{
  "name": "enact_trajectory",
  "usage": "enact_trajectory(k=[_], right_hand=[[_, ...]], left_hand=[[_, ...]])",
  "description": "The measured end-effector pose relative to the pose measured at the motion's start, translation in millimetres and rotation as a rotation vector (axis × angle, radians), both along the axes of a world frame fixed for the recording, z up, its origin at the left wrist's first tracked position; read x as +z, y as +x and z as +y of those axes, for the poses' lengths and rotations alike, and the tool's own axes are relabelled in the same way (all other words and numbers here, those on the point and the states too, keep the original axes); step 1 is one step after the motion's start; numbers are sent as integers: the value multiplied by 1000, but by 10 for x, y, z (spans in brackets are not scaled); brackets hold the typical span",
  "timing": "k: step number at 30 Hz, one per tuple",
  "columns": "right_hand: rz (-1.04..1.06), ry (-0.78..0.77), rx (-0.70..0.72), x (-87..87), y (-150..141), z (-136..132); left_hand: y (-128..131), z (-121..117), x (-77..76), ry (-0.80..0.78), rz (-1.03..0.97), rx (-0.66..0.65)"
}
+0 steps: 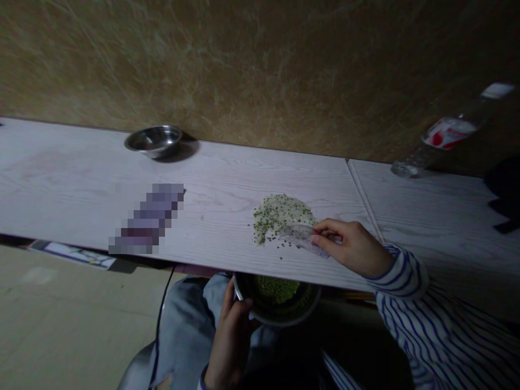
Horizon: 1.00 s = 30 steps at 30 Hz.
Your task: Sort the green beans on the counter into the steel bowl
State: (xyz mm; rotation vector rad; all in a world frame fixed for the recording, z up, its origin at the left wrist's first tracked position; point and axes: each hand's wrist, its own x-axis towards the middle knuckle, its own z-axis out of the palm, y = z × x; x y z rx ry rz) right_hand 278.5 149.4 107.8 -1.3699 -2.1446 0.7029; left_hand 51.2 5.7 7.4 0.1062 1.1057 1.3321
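Note:
My left hand (234, 330) is closed on the rim of a metal bowl (280, 322), thumb over the edge. The bowl sits just under the table's front edge and has green mung beans (276, 288) inside. Between the thumb and fingers of my right hand (353, 246) is a thin clear plastic piece (299, 235). Its free end is at the near right side of a pile of white rice mixed with mung beans (280, 211) on the tabletop. A few loose beans lie in front of the pile. The table edge covers the bowl's far rim.
A second metal bowl (154, 142) stands at the back left by the wall. A blurred-out flat object (148, 219) lies left of the pile. At the back right a plastic bottle (449, 132) stands on the pale wooden table (219, 216), near a seam and a dark object (504, 189).

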Motion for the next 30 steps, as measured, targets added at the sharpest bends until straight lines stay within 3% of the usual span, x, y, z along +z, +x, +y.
enact_trajectory(k=[15,30], right_hand=[[2,5,-2,-11,165,-86],[13,-32,2,-15,96,-109]], left_hand=[[21,31,79,-61,50,10],[35,23,98,-53,24,36]])
